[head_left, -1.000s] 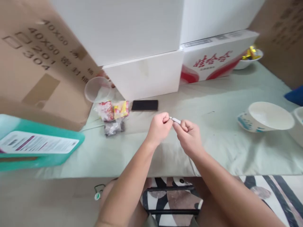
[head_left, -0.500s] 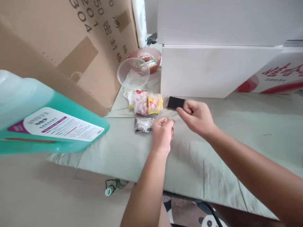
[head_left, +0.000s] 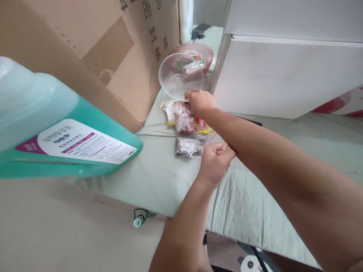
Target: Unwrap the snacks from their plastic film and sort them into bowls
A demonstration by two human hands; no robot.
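Observation:
My right hand (head_left: 200, 101) reaches over the wrapped packs, its thumb and fingers closed at the near rim of a clear plastic bowl (head_left: 167, 81). I cannot tell whether they grip that rim. Below them lie a red-and-clear wrapped pack (head_left: 184, 119), a yellow-edged pack (head_left: 170, 112) and another yellow pack (head_left: 202, 124), partly under my right wrist. Nearer me, my left hand (head_left: 215, 162) is curled closed beside a dark pack in clear film (head_left: 188, 146). What its fingers hold, if anything, is hidden.
A pink bowl (head_left: 208, 56) with wrapped items stands behind the clear one. A big carton (head_left: 119, 87) and a jug of green liquid (head_left: 93, 113) stand at left, white boxes (head_left: 269, 75) at right. A dark flat device (head_left: 255, 122) shows past my right forearm.
My right hand has moved left and away from me, from beside the dark device to the clear bowl's rim. The view has shifted; my left hand remains closed near the dark pack.

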